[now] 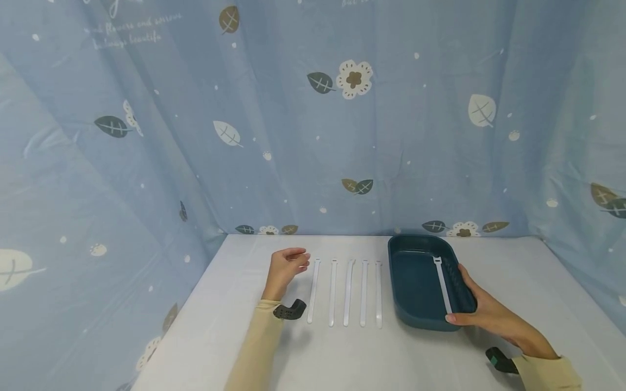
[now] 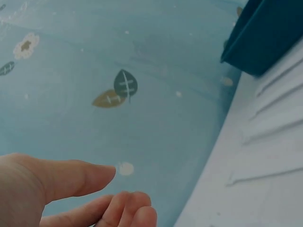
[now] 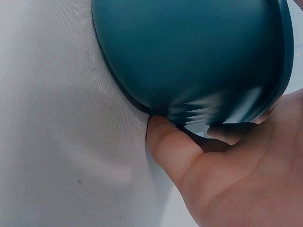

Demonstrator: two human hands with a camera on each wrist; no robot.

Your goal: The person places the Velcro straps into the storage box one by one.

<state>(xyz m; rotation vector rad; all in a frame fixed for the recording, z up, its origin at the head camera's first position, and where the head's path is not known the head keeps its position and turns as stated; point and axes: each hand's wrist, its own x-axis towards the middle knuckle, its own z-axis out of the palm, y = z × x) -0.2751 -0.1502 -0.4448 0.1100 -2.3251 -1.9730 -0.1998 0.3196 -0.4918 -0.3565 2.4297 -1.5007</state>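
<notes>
My left hand (image 1: 287, 271) hovers at the left end of a row of white cable straps (image 1: 348, 293), its fingers loosely bent. Nothing is between thumb and fingers in the left wrist view. My right hand (image 1: 489, 312) grips the right side of a dark teal tray (image 1: 401, 307), thumb at the front corner and fingers along the side wall. Inside that tray lies one more white strap (image 1: 442, 285), slotted head toward the back, its tail end close to my right thumb. The right wrist view shows the thumb pressed against the tray's wall.
The straps lie side by side, roughly parallel, on a white tabletop (image 1: 337, 358), left of the tray. A blue curtain (image 1: 293, 108) with leaf and flower prints hangs behind and along the sides. Dark wrist cameras (image 1: 290, 310) sit on both arms.
</notes>
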